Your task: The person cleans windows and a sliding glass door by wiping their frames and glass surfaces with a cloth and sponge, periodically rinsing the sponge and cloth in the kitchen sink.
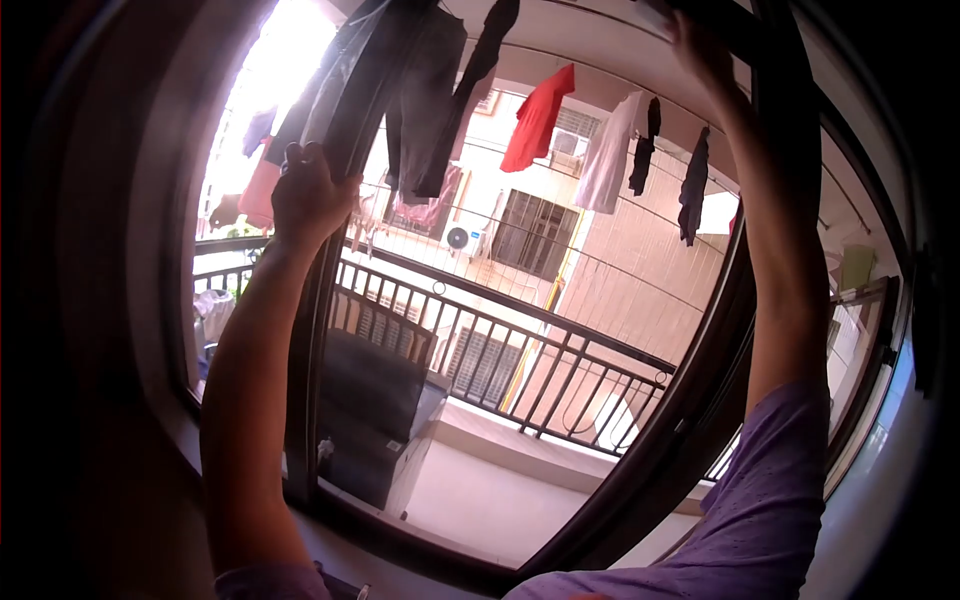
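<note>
Currently L hand (pixel 312 197) is raised, fingers curled round the dark window upright (pixel 304 400), L of the balcony railing (pixel 560 350). R arm's stretched higher, R hand (pixel 702 52) nr top frame (pixel 730 25); can't tell its grip.

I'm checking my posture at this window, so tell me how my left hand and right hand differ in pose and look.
Your left hand is lower in view, at the dark window frame; your right hand is higher, near the top edge. Below the left hand, only a strip of left sleeve shows; below the right hand, much more right sleeve does. Both hands are bare and raised.
</note>
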A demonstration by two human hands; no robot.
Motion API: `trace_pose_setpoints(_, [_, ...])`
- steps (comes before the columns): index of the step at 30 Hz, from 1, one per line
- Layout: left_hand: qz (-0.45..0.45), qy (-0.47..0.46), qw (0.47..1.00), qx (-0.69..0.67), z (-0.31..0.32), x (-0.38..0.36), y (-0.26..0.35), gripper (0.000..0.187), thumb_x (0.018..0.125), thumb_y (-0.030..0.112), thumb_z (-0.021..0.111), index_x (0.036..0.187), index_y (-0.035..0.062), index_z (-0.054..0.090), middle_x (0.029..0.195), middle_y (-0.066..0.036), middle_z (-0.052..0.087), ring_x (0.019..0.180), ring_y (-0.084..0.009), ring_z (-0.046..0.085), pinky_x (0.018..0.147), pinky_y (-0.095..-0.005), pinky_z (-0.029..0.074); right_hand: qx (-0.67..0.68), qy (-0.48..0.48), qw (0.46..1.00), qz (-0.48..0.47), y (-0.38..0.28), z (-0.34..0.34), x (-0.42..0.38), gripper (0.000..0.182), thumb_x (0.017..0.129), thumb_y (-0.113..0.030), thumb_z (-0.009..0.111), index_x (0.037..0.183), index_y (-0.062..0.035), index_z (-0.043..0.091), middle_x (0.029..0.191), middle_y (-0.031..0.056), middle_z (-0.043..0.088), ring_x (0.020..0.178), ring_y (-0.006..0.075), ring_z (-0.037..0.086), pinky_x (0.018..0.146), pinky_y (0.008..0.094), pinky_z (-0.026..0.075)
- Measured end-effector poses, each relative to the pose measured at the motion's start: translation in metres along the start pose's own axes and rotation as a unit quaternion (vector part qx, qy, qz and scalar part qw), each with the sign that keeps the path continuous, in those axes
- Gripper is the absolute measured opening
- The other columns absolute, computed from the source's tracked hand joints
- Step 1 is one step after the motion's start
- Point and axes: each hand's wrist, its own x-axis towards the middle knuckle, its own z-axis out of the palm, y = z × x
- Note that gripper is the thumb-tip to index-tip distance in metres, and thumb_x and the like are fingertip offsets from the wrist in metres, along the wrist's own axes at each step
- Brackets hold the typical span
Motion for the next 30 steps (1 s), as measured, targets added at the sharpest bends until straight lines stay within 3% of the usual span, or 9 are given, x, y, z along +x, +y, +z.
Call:
trace_pose_setpoints(2, [0.012, 0.017, 1.000, -0.004, 0.001, 0.000, -0.002, 0.055, 0.074, 0.035, 0.069, 0.108, -0.0012, 0.046, 0.110, -0.023, 0.049, 0.094, -0.0406, 0.059, 0.078, -0.0473, 0.050, 0.250, 0.022, 0.968, -0.011, -0.076, -0.015, -0.048, 0.022, 0.093, -0.018, 0.046, 0.101, -0.0031, 0.061, 0.086, 0.0133, 0.066, 0.069, 0.0272, 0.065, 0.058, 0.0395, 0.053])
trace_pose_setpoints(3, [0.011, 0.030, 0.999, -0.005, 0.001, -0.001, -0.001, 0.053, 0.074, 0.034, 0.069, 0.107, -0.0004, 0.046, 0.109, -0.023, 0.050, 0.094, -0.0407, 0.058, 0.078, -0.0472, 0.050, 0.226, 0.129, 0.950, -0.172, -0.131, -0.025, -0.079, 0.026, 0.093, -0.021, 0.045, 0.099, -0.0022, 0.063, 0.088, 0.0130, 0.066, 0.074, 0.0263, 0.065, 0.062, 0.0394, 0.053])
trace_pose_setpoints(5, [0.012, 0.036, 0.999, -0.005, 0.005, -0.001, -0.001, 0.055, 0.072, 0.035, 0.071, 0.107, 0.0002, 0.046, 0.107, -0.023, 0.051, 0.093, -0.0404, 0.059, 0.076, -0.0463, 0.051, 0.499, -0.173, 0.824, -0.207, -0.195, -0.120, -0.126, 0.041, 0.093, -0.032, 0.051, 0.126, -0.0080, 0.053, 0.120, 0.0119, 0.060, 0.111, 0.0235, 0.058, 0.094, 0.0362, 0.049])
trace_pose_setpoints(12, [0.007, 0.026, 1.000, 0.003, 0.006, 0.003, -0.005, 0.058, 0.073, 0.038, 0.073, 0.110, 0.0015, 0.047, 0.108, -0.022, 0.053, 0.093, -0.0388, 0.059, 0.075, -0.0455, 0.051, 0.071, 0.103, 0.992, 0.012, 0.097, 0.022, -0.060, 0.026, 0.089, -0.015, 0.056, 0.112, -0.0016, 0.056, 0.077, 0.0175, 0.065, 0.064, 0.0284, 0.064, 0.060, 0.0364, 0.053])
trace_pose_setpoints(16, [0.038, 0.064, 0.997, -0.006, 0.011, -0.001, -0.008, 0.058, 0.072, 0.038, 0.073, 0.110, 0.0025, 0.047, 0.108, -0.021, 0.053, 0.094, -0.0386, 0.059, 0.076, -0.0453, 0.051, 0.203, -0.157, 0.965, -0.058, -0.070, -0.128, -0.162, 0.034, 0.082, -0.005, 0.064, 0.115, -0.0044, 0.056, 0.100, 0.0152, 0.061, 0.088, 0.0253, 0.063, 0.077, 0.0349, 0.054])
trace_pose_setpoints(17, [0.021, 0.052, 0.998, -0.012, 0.008, 0.000, -0.005, 0.056, 0.072, 0.037, 0.073, 0.109, 0.0029, 0.048, 0.108, -0.020, 0.053, 0.094, -0.0382, 0.059, 0.077, -0.0448, 0.051, 0.265, -0.144, 0.933, -0.198, -0.117, -0.195, -0.185, 0.032, 0.080, 0.000, 0.064, 0.112, -0.0045, 0.059, 0.100, 0.0140, 0.062, 0.088, 0.0260, 0.063, 0.079, 0.0354, 0.053])
trace_pose_setpoints(20, [0.011, 0.044, 0.999, -0.011, 0.003, 0.000, 0.000, 0.054, 0.072, 0.036, 0.074, 0.108, 0.0034, 0.049, 0.107, -0.020, 0.053, 0.093, -0.0377, 0.059, 0.077, -0.0447, 0.051, 0.230, -0.217, 0.927, -0.203, -0.105, -0.197, -0.210, 0.037, 0.078, -0.003, 0.068, 0.113, -0.0048, 0.057, 0.103, 0.0139, 0.063, 0.095, 0.0239, 0.063, 0.084, 0.0339, 0.053])
trace_pose_setpoints(24, [0.038, 0.054, 0.998, 0.012, 0.003, -0.002, -0.001, 0.053, 0.073, 0.033, 0.073, 0.110, 0.0038, 0.049, 0.100, -0.018, 0.057, 0.093, -0.0358, 0.060, 0.077, -0.0440, 0.051, 0.212, -0.090, 0.973, 0.034, 0.008, -0.124, -0.117, 0.045, 0.079, -0.005, 0.068, 0.121, -0.0038, 0.053, 0.104, 0.0139, 0.064, 0.088, 0.0220, 0.066, 0.074, 0.0311, 0.057])
trace_pose_setpoints(30, [0.025, 0.007, 0.999, 0.027, 0.002, -0.001, -0.004, 0.061, 0.077, 0.036, 0.071, 0.119, -0.0001, 0.045, 0.108, -0.023, 0.054, 0.093, -0.0348, 0.062, 0.075, -0.0425, 0.053, 0.365, -0.302, 0.862, -0.183, -0.146, -0.248, -0.309, 0.049, 0.078, -0.015, 0.070, 0.124, -0.0118, 0.053, 0.091, 0.0058, 0.062, 0.081, 0.0175, 0.062, 0.070, 0.0385, 0.055])
